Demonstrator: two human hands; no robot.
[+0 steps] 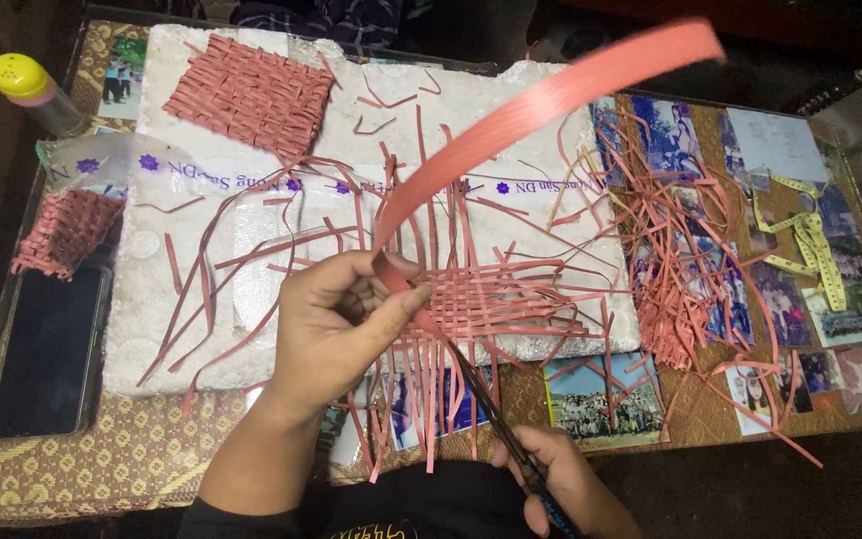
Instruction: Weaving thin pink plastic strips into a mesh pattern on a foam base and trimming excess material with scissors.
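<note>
The left hand kept its grip clamped on the near end of a broad pink strap, holding it raised and taut so the rest arched up and away. The right hand, grip closed on dark scissors, aimed the blades just below that pinch. A half-woven mat lay immediately beside the left grip on the worktop, loose strips beyond.

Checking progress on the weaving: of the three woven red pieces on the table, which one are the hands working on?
The loose-ended mat at the centre, pinched by the left hand. The finished square and small piece lie untouched far left.
</note>
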